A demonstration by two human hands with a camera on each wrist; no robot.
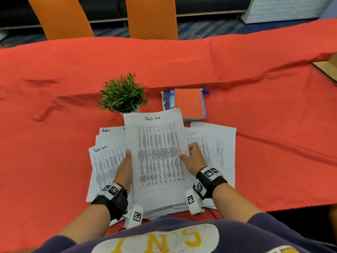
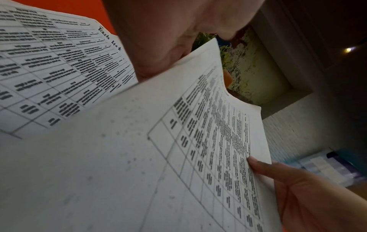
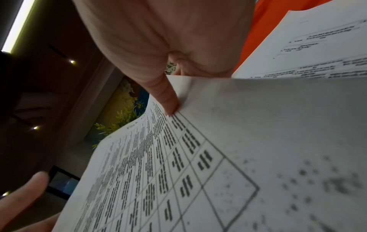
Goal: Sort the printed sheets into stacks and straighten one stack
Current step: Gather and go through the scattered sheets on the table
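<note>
I hold a stack of printed sheets headed "Task list" [image 1: 156,154] between both hands, lifted a little over the red tablecloth [image 1: 182,66]. My left hand [image 1: 125,165] grips its left edge, thumb along the top. My right hand [image 1: 193,157] pinches the right edge, its thumb [image 3: 164,97] pressing on the top sheet, the other fingers hidden below. The same stack [image 2: 139,157] fills the left wrist view. Another "Task list" pile [image 1: 104,161] lies flat to the left, with an "Admin" sheet [image 1: 111,131] behind it. More sheets [image 1: 218,143] lie to the right.
A small potted green plant [image 1: 122,94] stands just behind the papers. A red notebook on blue books [image 1: 189,105] lies to its right. Two orange chairs [image 1: 151,17] stand at the far side. A brown cardboard piece [image 1: 328,68] sits at the right edge.
</note>
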